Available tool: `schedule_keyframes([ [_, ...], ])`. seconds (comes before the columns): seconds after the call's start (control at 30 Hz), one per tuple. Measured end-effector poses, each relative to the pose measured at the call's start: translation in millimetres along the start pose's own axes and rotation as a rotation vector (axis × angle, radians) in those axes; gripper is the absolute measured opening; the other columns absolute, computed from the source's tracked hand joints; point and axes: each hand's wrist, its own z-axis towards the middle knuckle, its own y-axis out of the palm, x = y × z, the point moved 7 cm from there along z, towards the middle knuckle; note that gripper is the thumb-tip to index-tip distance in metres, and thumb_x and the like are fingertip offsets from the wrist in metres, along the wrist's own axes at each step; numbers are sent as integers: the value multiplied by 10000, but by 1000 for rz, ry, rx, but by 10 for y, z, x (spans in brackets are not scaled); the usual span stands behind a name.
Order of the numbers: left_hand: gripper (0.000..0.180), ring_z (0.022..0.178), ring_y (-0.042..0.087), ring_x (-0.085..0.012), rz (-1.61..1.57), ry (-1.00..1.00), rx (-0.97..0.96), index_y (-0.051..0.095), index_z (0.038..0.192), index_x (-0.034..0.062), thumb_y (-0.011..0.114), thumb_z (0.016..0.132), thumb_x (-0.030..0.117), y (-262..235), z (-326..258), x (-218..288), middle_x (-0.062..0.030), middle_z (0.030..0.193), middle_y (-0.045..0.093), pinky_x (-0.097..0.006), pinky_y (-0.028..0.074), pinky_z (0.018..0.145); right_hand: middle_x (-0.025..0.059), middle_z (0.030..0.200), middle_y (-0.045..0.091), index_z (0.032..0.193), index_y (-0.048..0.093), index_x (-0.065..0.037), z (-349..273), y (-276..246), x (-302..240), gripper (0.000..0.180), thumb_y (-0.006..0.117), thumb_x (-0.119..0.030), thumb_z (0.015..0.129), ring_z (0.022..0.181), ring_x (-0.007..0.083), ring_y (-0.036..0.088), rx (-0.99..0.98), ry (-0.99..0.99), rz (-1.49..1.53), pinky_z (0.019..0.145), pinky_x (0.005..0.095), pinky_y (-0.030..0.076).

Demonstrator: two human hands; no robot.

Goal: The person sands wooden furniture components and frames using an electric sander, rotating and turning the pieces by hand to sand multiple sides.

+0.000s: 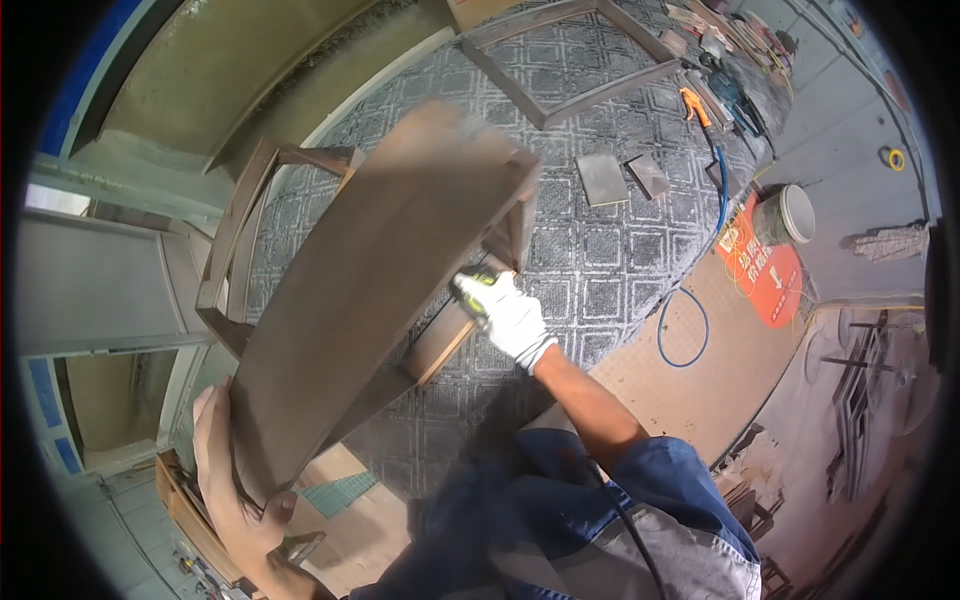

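A long brown wooden board stands tilted in front of me, its far end smeared by motion. My left hand, bare, grips the board's near end at the lower left, with the thumb on one side and the fingers on the other. In a white glove, my right hand is closed around a green and black hand-held tool beside the board's right edge. The board hides part of the tool, so I cannot tell whether it touches the wood. Below and behind the board, part of a wooden frame shows.
Patterned grey carpet covers the work surface. On it lie an empty wooden frame, two flat blocks and an orange air gun with a blue hose. Another frame leans left. A bucket stands right, near a red sign.
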Motion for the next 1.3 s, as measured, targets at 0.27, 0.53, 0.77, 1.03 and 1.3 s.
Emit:
schedule_keyframes([
  [0.27, 975, 1498, 453, -356, -400, 46, 347, 380, 1618, -24, 674, 951, 624, 957, -715, -1094, -231, 1645, 432, -499, 367, 1234, 254, 1289, 579, 1523, 589, -363, -419, 500, -313, 588, 632, -129, 986, 914, 388, 724, -65, -3, 25, 799, 463, 613],
  [0.53, 647, 1245, 604, -289, -955, -399, -108, 532, 1424, -23, 860, 873, 65, 2276, -667, -1366, -162, 1389, 614, -392, 500, 1035, 236, 1225, 614, 1511, 591, -385, -851, 608, -805, 521, 593, -184, 1030, 908, 370, 729, -109, 67, 4, 793, 446, 612],
  [0.77, 638, 967, 673, -234, -777, 290, 428, 628, 1233, -14, 898, 679, 153, 923, -170, -63, -123, 1101, 701, -385, 554, 858, 209, 1142, 602, 1537, 545, -356, -1218, -548, -492, 725, 810, -340, 863, 870, 395, 721, -74, 233, -45, 776, 442, 618],
  [1.03, 589, 954, 778, -370, -400, 191, -45, 708, 1207, 1, 925, 758, 315, 1414, 796, 944, -239, 1039, 773, -422, 613, 858, 266, 1174, 560, 1576, 519, -327, -1317, -288, -807, 679, 748, -314, 936, 922, 435, 694, -229, 109, 101, 815, 468, 601],
  [1.3, 767, 1173, 677, -443, -314, 229, -118, 573, 1420, -28, 840, 866, 431, 1623, 701, 721, -236, 1372, 630, -491, 565, 974, 224, 1144, 610, 1203, 651, -134, -328, 141, -153, 301, 712, -193, 914, 926, 423, 676, 142, -7, -118, 746, 514, 589],
])
